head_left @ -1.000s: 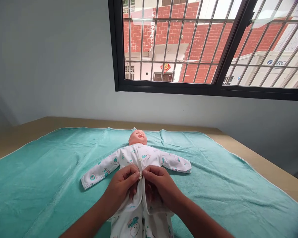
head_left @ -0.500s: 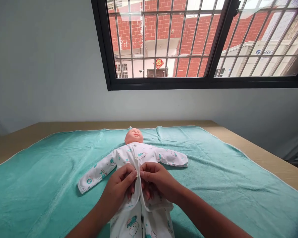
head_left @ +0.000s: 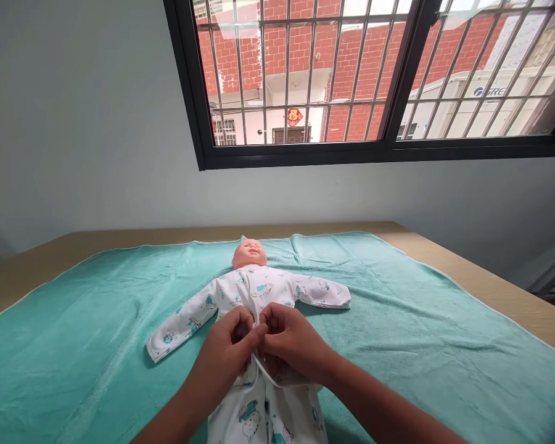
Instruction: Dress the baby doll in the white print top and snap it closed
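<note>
A baby doll point(head_left: 250, 253) lies on its back, its head toward the wall. It wears a white printed baby jacket point(head_left: 272, 287) with both sleeves spread out, and matching printed pants point(head_left: 293, 413). Over the middle of the jacket front, my left hand point(head_left: 234, 345) pinches one front edge. My right hand point(head_left: 289, 342) grips the facing edge, and the fingertips of both hands meet there. A button point(head_left: 254, 294) shows higher on the chest. Whatever lies right between my fingertips is mostly hidden.
A teal blanket point(head_left: 411, 345) is spread under the doll on a wooden table point(head_left: 448, 256). Behind the table stands a grey-white wall point(head_left: 97, 135) with a black-framed, barred window point(head_left: 296, 155).
My two hands have come together, and the left thumb now reaches over to the right fingertips. The jacket's front edges have closed up between them. The camera has tilted slightly.
</note>
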`<action>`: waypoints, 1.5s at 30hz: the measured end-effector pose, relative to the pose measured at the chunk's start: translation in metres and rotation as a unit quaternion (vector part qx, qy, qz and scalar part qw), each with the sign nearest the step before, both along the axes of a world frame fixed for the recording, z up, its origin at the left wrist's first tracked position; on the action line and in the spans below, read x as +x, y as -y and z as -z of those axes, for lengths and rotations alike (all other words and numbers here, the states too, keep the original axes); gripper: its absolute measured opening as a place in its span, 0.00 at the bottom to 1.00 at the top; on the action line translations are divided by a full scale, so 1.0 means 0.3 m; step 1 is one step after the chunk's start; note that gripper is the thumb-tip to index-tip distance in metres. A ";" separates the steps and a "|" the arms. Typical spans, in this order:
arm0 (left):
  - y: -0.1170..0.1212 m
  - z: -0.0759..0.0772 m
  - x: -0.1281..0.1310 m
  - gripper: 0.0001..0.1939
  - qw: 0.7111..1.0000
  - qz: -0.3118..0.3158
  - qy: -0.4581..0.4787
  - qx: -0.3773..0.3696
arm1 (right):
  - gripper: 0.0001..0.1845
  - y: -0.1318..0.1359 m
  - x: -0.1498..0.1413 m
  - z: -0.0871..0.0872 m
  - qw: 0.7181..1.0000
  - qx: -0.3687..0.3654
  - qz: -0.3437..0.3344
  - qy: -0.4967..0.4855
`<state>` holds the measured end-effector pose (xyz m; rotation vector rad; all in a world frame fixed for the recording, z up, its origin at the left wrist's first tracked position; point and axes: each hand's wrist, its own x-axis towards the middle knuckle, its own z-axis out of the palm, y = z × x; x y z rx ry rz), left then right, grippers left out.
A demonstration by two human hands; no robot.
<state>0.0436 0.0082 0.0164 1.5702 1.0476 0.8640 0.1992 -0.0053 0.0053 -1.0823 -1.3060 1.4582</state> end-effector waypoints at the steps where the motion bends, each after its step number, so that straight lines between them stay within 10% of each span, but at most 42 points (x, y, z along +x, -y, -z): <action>1: 0.001 -0.003 0.002 0.20 1.000 -0.006 -0.016 0.005 | 0.09 0.001 0.000 0.002 1.000 -0.001 -0.003 0.001; 10: 0.011 -0.001 -0.005 0.18 0.982 -0.051 -0.107 0.144 | 0.07 0.009 0.002 -0.009 0.998 0.029 0.008 0.053; 22: 0.000 0.008 -0.012 0.17 1.000 0.000 0.021 0.023 | 0.11 0.011 -0.005 -0.013 1.000 0.020 -0.004 0.014; 45: -0.012 -0.010 -0.037 0.18 0.994 0.086 0.068 0.016 | 0.12 0.000 0.027 -0.039 0.994 -0.002 -0.068 -0.084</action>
